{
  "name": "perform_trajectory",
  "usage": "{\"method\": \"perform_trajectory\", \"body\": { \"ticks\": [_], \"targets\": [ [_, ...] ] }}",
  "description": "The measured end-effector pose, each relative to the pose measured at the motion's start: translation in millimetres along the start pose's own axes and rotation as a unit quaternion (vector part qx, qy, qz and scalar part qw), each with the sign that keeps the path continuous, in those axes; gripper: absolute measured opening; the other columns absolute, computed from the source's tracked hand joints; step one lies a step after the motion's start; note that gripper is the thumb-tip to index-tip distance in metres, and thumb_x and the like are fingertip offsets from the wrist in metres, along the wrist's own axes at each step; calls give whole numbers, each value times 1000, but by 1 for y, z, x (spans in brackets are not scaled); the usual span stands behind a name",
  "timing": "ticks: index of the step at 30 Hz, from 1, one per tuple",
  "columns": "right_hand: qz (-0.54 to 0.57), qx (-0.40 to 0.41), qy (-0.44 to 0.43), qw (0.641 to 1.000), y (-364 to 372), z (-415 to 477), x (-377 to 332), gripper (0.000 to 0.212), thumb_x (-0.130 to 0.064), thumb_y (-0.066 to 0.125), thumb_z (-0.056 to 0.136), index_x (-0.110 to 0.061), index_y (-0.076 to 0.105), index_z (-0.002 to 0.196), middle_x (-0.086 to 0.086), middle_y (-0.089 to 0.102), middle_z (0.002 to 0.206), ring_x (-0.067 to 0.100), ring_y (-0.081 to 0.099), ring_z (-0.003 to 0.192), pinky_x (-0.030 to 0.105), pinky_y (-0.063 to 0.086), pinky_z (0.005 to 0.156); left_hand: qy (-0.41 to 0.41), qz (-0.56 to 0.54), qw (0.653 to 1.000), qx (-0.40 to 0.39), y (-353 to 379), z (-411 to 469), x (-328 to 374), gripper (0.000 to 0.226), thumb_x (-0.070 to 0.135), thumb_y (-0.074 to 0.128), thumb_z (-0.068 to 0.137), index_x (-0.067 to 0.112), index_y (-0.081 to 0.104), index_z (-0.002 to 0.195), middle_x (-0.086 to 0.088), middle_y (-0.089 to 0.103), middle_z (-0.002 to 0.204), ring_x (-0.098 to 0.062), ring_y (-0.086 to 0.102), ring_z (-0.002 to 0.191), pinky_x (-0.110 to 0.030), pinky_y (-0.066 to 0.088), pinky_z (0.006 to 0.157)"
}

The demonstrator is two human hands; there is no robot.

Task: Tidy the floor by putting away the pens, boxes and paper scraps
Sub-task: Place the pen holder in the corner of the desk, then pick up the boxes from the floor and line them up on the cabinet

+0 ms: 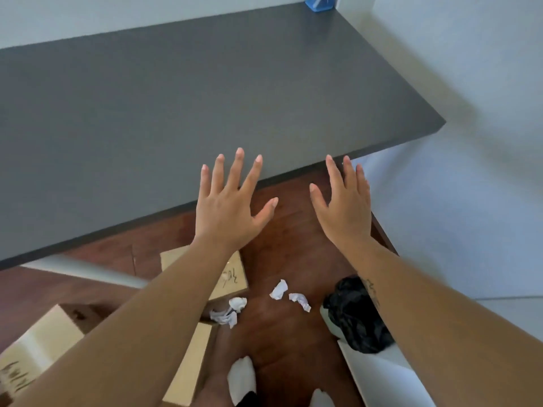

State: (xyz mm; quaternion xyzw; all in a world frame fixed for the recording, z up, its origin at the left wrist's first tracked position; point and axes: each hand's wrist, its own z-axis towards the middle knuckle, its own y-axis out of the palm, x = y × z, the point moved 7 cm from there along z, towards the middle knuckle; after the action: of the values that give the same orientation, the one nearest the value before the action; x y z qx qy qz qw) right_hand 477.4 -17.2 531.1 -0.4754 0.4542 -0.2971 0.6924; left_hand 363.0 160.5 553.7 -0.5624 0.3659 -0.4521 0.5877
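My left hand (pixel 227 205) and my right hand (pixel 342 205) are stretched forward with fingers spread, both empty, over the front edge of a dark grey desk (pixel 176 107). Below them on the brown wooden floor (pixel 282 239) lie crumpled white paper scraps (pixel 279 289), (pixel 299 301), (pixel 230 312). A cardboard box (pixel 232 277) sits partly under my left forearm. A larger box (pixel 44 345) stands at the lower left, and another cardboard piece (pixel 191 365) lies near my feet. No pens are in sight on the floor.
A bin with a black bag (pixel 355 318) stands at the right beside a white board (pixel 379 377). A blue holder (pixel 318 2) sits at the desk's far corner. A white desk leg (pixel 82 271) angles down at the left. White walls close the right side.
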Motion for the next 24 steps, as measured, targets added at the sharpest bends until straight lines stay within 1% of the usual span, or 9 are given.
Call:
{"method": "perform_trajectory", "body": {
  "ticks": [3,6,10,13,15,18,20,22,24],
  "targets": [
    [11,-5,-10,1000,13,-42,19,67,-62,33,95,-33,17,153,6,16,163,31,9,150,50,21,119,-5,21,1000,11,17,-49,15,78,69,26,92,29,11,157,-7,11,165,-37,7,151,-56,6,121],
    [4,-43,-20,999,37,-75,38,71,-64,38,94,-33,15,153,8,17,162,32,11,150,51,24,118,-42,9,999,5,45,-93,17,80,68,34,90,28,15,157,-7,15,165,-38,13,150,-55,11,121],
    [13,-102,-25,994,74,-120,58,76,-62,45,92,-34,11,153,10,20,161,35,12,149,52,24,118,-95,1,994,-53,101,-148,8,82,68,39,86,28,21,156,-6,20,164,-39,18,148,-56,15,119],
    [16,-153,-14,988,105,-149,61,79,-63,47,89,-37,8,153,8,18,162,33,9,150,49,22,119,-142,-18,986,-83,138,-191,-12,84,67,45,84,29,23,155,-6,21,163,-40,21,147,-59,20,118],
    [32,-187,-2,982,126,-167,54,81,-64,48,88,-39,7,153,6,16,163,33,8,150,49,23,119,-176,-34,979,-97,154,-218,-30,87,68,47,83,30,18,156,-5,19,164,-39,19,148,-58,20,118],
    [68,-239,8,969,158,-193,33,83,-65,51,86,-42,5,152,2,15,163,31,10,149,50,27,116,-228,-45,964,-130,170,-258,-64,87,72,37,84,32,9,156,-3,13,165,-36,15,150,-54,17,120],
    [87,-278,5,957,185,-217,2,85,-64,53,85,-42,6,152,1,16,162,29,12,148,48,27,115,-271,-48,951,-143,179,-294,-99,87,73,31,84,32,6,157,-2,10,166,-35,13,150,-53,17,120],
    [108,-319,25,941,214,-243,-26,85,-63,56,84,-42,9,153,0,16,162,27,12,148,48,26,114,-320,-73,932,-155,191,-331,-140,87,73,32,85,31,4,156,-2,6,166,-34,10,150,-52,17,120],
    [133,-348,44,927,251,-272,-53,85,-66,55,82,-43,11,151,-1,20,161,25,18,147,50,29,115,-373,-98,908,-165,209,-367,-185,89,73,34,86,30,-1,156,-1,0,166,-33,6,151,-52,16,120]
  ]
}}
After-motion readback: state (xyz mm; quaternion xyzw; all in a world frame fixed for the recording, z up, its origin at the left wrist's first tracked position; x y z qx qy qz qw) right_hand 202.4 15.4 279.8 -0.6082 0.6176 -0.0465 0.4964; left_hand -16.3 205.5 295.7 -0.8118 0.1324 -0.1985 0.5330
